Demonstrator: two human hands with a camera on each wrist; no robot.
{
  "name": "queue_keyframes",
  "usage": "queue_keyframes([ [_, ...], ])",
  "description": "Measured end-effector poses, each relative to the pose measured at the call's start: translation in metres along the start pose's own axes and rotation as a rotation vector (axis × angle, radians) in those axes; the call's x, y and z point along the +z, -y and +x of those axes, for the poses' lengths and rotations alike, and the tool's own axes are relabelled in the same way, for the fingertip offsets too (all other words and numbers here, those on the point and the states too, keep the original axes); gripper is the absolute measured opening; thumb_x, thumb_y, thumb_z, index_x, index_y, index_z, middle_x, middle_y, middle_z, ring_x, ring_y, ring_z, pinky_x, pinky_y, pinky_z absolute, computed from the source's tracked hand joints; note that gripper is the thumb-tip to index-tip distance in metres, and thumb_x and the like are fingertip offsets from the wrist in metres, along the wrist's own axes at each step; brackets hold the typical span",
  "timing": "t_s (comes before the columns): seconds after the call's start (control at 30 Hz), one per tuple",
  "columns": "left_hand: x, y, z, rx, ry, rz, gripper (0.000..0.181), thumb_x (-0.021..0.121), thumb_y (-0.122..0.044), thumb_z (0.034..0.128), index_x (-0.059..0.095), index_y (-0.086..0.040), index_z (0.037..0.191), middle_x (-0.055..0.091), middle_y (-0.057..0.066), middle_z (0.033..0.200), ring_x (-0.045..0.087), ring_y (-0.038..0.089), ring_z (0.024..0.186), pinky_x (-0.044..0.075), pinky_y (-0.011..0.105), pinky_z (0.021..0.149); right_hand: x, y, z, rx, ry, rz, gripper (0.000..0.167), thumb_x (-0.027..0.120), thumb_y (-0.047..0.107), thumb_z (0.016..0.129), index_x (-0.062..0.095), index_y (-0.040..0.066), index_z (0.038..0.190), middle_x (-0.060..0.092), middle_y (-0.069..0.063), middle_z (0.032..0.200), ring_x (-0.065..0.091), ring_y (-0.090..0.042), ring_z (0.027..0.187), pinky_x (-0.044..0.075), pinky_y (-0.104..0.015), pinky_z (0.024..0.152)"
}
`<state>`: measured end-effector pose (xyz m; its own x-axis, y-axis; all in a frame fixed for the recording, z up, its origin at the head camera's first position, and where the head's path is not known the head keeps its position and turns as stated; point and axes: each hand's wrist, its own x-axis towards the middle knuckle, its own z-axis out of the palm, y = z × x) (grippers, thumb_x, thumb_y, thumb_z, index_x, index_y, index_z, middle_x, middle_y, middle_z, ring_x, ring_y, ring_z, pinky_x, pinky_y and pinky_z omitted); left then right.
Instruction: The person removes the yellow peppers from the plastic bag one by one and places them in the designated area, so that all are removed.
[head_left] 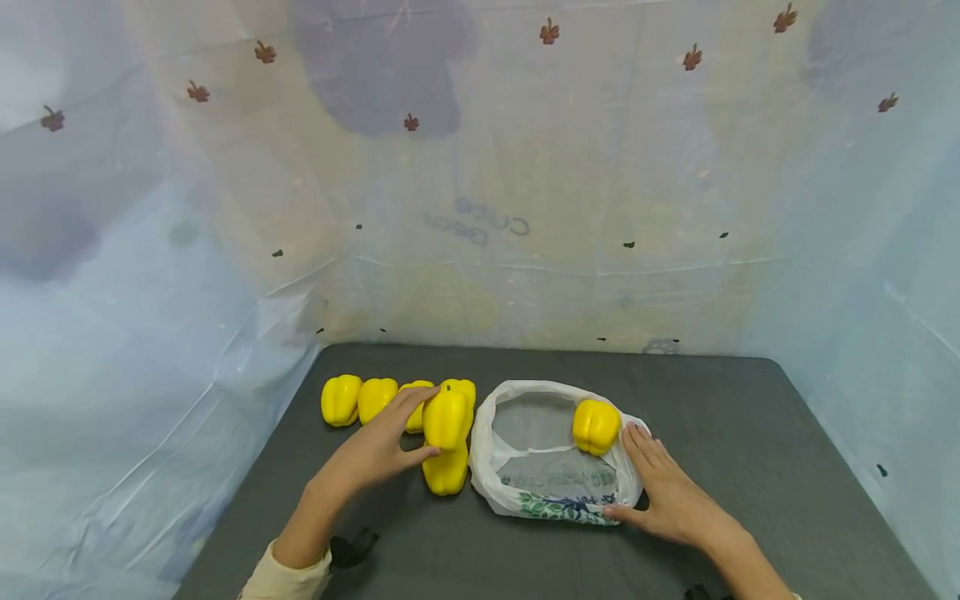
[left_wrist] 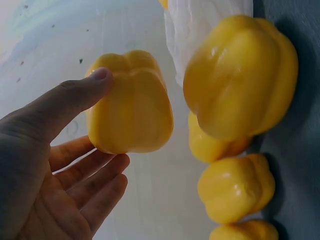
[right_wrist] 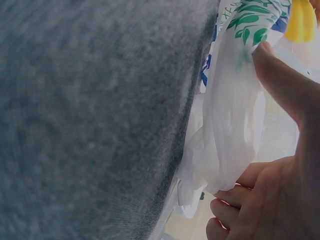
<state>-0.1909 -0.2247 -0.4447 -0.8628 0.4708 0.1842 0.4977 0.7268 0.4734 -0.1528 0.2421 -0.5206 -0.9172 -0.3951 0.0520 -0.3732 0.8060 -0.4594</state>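
Between thumb and fingers my left hand (head_left: 375, 454) pinches a yellow bell pepper (head_left: 446, 421), held up in front of the other peppers. In the left wrist view the thumb lies on the held pepper's near side, with fingers beneath. Just below it in the head view is another yellow pepper (head_left: 446, 475). My right hand (head_left: 671, 496) rests against the right side of a white plastic bag (head_left: 483, 467), thumb at its front rim, fingers along its side. The bag's mouth is spread wide. A yellow pepper (head_left: 596, 427) sits within it, against the right wall.
More yellow peppers stand left of the bag: one at the far left (head_left: 341, 400), one beside it (head_left: 377, 398), others partly hidden by my left hand. All rest on a dark grey table (head_left: 675, 387). Patterned sheeting (head_left: 525, 192) hangs behind and along both sides.
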Motion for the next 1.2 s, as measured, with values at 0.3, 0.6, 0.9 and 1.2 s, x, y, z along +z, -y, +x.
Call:
queue_keyframes([
  [0.3, -0.008, 0.016, -0.012, 0.011, -0.051, 0.005, 0.087, 0.09, -0.027, 0.0916, 0.043, -0.008, 0.162, 0.046, 0.013, 0.163, 0.048, 0.038, 0.149, 0.047, 0.059, 0.116, -0.001, 0.0, 0.0, 0.002, 0.003, 0.005, 0.127, 0.077, 0.074, 0.086, 0.022, -0.005, 0.168, 0.015, -0.025, 0.176, 0.016, -0.048, 0.162, 0.007, -0.053, 0.134],
  [0.6, -0.015, 0.026, -0.026, -0.063, -0.033, 0.013, 0.09, 0.089, -0.034, 0.0912, 0.041, -0.011, 0.164, 0.047, 0.012, 0.162, 0.047, 0.037, 0.149, 0.048, 0.06, 0.115, -0.001, 0.001, 0.0, -0.001, 0.001, -0.003, 0.128, 0.077, 0.075, 0.085, 0.023, -0.005, 0.168, 0.017, -0.026, 0.176, 0.017, -0.048, 0.162, 0.012, -0.057, 0.133],
  [0.9, -0.015, 0.035, -0.038, -0.101, -0.024, 0.018, 0.088, 0.09, -0.029, 0.0905, 0.043, -0.009, 0.162, 0.049, 0.014, 0.16, 0.05, 0.038, 0.146, 0.05, 0.059, 0.113, -0.001, 0.001, 0.0, -0.005, 0.007, -0.004, 0.128, 0.078, 0.074, 0.084, 0.023, -0.005, 0.168, 0.018, -0.026, 0.176, 0.018, -0.048, 0.161, 0.016, -0.063, 0.131],
  [1.2, -0.016, 0.046, -0.05, -0.104, -0.029, 0.02, 0.085, 0.09, -0.031, 0.0907, 0.046, -0.006, 0.159, 0.052, 0.013, 0.157, 0.055, 0.038, 0.14, 0.052, 0.058, 0.109, -0.002, 0.001, 0.0, 0.0, 0.004, 0.002, 0.127, 0.078, 0.074, 0.084, 0.023, -0.005, 0.168, 0.017, -0.025, 0.176, 0.017, -0.048, 0.161, 0.012, -0.059, 0.133],
])
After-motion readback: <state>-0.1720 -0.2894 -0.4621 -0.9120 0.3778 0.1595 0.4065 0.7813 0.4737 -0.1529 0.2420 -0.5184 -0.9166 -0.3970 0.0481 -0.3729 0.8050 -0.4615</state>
